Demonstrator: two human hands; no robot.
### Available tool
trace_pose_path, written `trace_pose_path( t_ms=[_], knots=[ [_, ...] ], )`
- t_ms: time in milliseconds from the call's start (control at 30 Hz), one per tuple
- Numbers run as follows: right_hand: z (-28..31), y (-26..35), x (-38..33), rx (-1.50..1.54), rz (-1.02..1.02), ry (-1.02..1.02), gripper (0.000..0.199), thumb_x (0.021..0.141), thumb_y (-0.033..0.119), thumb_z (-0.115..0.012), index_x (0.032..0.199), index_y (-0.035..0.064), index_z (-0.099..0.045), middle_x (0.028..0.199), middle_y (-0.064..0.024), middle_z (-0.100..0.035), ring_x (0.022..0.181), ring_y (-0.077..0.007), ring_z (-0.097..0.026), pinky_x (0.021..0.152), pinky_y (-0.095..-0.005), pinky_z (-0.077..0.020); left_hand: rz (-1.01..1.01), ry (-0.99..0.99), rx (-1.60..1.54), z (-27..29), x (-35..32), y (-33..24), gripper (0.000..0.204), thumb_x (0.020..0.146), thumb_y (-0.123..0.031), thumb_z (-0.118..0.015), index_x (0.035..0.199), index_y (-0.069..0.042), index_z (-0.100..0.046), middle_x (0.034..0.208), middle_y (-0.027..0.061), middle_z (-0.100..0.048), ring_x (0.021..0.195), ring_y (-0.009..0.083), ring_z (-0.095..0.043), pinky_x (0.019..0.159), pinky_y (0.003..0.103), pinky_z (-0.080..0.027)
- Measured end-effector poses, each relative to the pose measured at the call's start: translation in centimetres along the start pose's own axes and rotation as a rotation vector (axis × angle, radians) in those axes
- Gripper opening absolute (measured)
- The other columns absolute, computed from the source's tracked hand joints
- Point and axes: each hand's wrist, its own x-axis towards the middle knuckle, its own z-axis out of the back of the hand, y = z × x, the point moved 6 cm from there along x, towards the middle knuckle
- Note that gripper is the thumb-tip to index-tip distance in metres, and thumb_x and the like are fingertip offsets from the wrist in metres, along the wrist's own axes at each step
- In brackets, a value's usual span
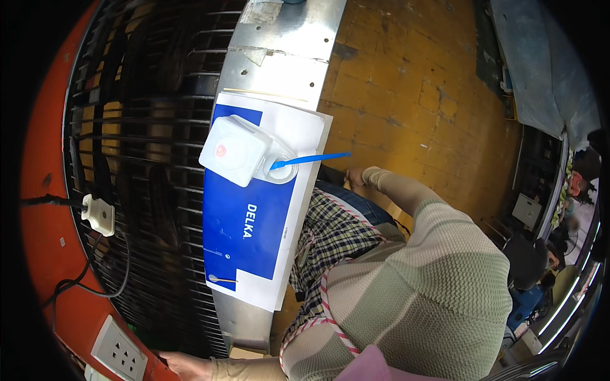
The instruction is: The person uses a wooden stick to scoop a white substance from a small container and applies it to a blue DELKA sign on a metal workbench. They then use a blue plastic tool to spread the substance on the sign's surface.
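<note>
Hands stand well apart: the left hand (pixel 185 366) lies at seven o'clock in the view, seeming to touch the lower end of the orange frame (pixel 52 254), just beside a white socket panel (pixel 119 351). Its fingers are partly hidden, so I cannot tell whether they grip anything. The right hand (pixel 359 176) hangs between two and three o'clock, past the edge of the metal counter (pixel 279 66) and near the blue brush (pixel 318 159); it is too small to tell whether it is narrowed or holds something.

The brush rests unheld, its head in a clear round cup (pixel 289 174) and its handle pointing to three o'clock beyond the counter's edge. Toward nine o'clock from the cup sits a white boxy container (pixel 236 149); whether the two are joined I cannot tell. Both are on a blue-and-white sheet (pixel 235 238), with a small swab-like stick (pixel 222 279) at six o'clock from the container. A barred rack (pixel 152 136) fills the nine o'clock side.

My judgement: the step in hand is a reach to the frame, not brushing. Lifting the brush would call for a light pinch on its overhanging handle.
</note>
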Motion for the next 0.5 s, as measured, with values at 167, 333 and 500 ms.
trace_pose_path(
  t_ms=[167, 333, 500],
  knots=[
    [0.7, 1.0, -1.8, -0.013, 0.012, -0.031, 0.074, 0.068, 0.033, -0.088, 0.133, 0.0078, -0.064, 0.120, -0.0183, -0.071, 0.109, -0.0310, -0.067, 0.091, -0.0375, -0.0517, 0.036, 0.033, -0.078, 1.2, -0.1, -1.5, 0.119, 0.077, -0.077, -0.048, 0.157, 0.004, -0.012, 0.167, 0.0190, -0.008, 0.153, 0.0367, -0.010, 0.125, 0.055, -0.012],
    [0.9, 1.8, -2.4, 0.105, 0.077, -0.170, 0.051, 0.071, 0.025, -0.084, 0.118, 0.0091, -0.073, 0.106, -0.0183, -0.074, 0.096, -0.0320, -0.070, 0.084, -0.0384, -0.0522, 0.130, 0.127, -0.252, 0.3, -0.2, -0.6, 0.127, 0.073, -0.087, -0.043, 0.156, 0.004, -0.014, 0.167, 0.0181, -0.007, 0.153, 0.0362, -0.011, 0.124, 0.055, -0.014],
    [1.4, 2.0, -2.5, 0.477, 0.087, -0.348, 0.028, 0.075, 0.024, -0.076, 0.098, 0.0089, -0.075, 0.090, -0.0199, -0.073, 0.080, -0.0329, -0.069, 0.074, -0.0427, -0.0513, -0.112, -0.156, 0.560, -0.4, -1.2, -0.5, 0.127, 0.074, -0.090, -0.043, 0.156, 0.003, -0.015, 0.166, 0.0183, -0.010, 0.153, 0.0364, -0.013, 0.124, 0.055, -0.015]
  ],
)
